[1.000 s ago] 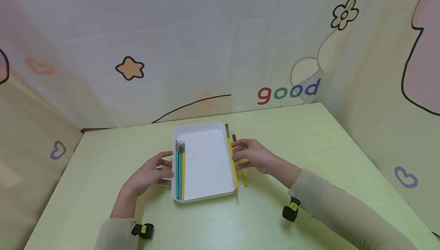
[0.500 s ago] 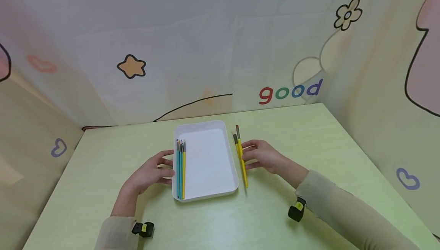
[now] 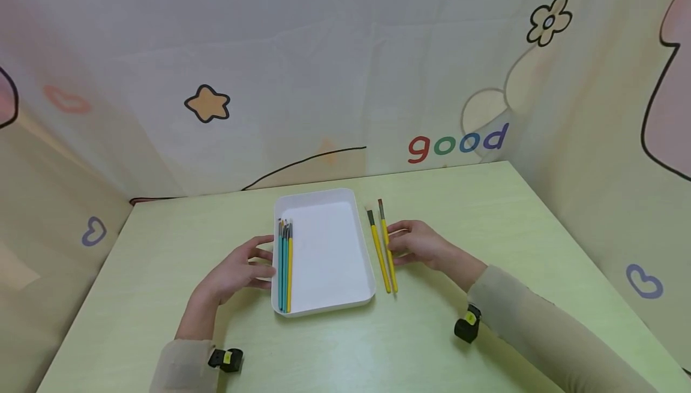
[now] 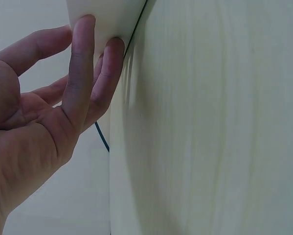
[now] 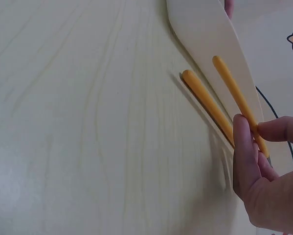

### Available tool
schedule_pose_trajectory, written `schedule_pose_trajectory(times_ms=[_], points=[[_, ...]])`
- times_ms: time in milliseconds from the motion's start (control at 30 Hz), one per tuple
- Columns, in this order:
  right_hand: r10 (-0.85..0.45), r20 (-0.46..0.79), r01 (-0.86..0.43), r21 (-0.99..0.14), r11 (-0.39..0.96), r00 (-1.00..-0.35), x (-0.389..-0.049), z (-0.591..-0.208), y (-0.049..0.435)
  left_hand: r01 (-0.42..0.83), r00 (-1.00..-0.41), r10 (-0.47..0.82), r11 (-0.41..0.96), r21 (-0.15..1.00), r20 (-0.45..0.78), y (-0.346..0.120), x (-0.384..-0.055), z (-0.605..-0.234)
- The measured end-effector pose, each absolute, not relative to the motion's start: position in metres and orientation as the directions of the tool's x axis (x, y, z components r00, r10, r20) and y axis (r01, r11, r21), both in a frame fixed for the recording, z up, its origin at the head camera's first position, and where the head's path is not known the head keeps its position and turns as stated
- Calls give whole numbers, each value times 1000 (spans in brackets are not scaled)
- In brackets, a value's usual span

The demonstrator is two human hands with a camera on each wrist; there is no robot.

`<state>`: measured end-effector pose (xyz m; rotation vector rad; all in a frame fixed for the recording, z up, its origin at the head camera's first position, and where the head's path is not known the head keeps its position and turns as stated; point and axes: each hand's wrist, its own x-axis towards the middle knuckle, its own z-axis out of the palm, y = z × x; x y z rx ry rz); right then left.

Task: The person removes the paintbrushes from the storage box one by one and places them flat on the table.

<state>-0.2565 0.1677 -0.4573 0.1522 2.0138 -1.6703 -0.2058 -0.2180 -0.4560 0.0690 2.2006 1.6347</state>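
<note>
My right hand (image 3: 418, 243) pinches a yellow-handled paintbrush (image 3: 384, 228) with dark reddish bristles, to the right of the white tray (image 3: 372, 282). In the right wrist view, thumb and fingers meet on the handle of this paintbrush (image 5: 229, 81), which is raised over the table. A second yellow paintbrush (image 3: 380, 255) with dark bristles lies on the table between the tray and that hand. My left hand (image 3: 237, 270) has its spread fingertips at the tray's left side. Seen from the left wrist, the fingers (image 4: 80, 63) rest against the outer wall of the tray (image 4: 109, 19).
Several thin paintbrushes (image 3: 284, 270) with teal and yellow handles lie side by side along the tray's left inner wall. The pale green table (image 3: 335, 351) ends at the back against a patterned cloth (image 3: 302, 81), which also rises on both sides.
My right hand has moved the held paintbrush rightward from the tray's right rim, past the other yellow paintbrush, to its right side. The left hand stays at the tray.
</note>
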Motion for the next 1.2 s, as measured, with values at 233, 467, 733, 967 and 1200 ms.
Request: schedule_pose_trajectory(times_ms=[233, 467, 733, 967, 1200], points=[[-217, -453, 393, -879, 270, -865, -263, -461, 172, -190, -920, 275, 314, 930, -281, -218, -204, -455], [-207, -448, 377, -874, 307, -870, -265, -459, 173, -184, -920, 280, 311, 933, -275, -218, -203, -453], [-205, -415, 334, -880, 338, -886, -265, -461, 173, -202, -921, 265, 305, 931, -286, -220, -206, -458], [-185, -402, 303, -862, 406, -897, -268, -463, 172, -202, -921, 265, 306, 930, -287, -220, -207, -458], [-148, -395, 282, -827, 486, -907, -266, -458, 168, -202, -921, 262, 308, 930, -287, -220, -207, -458]])
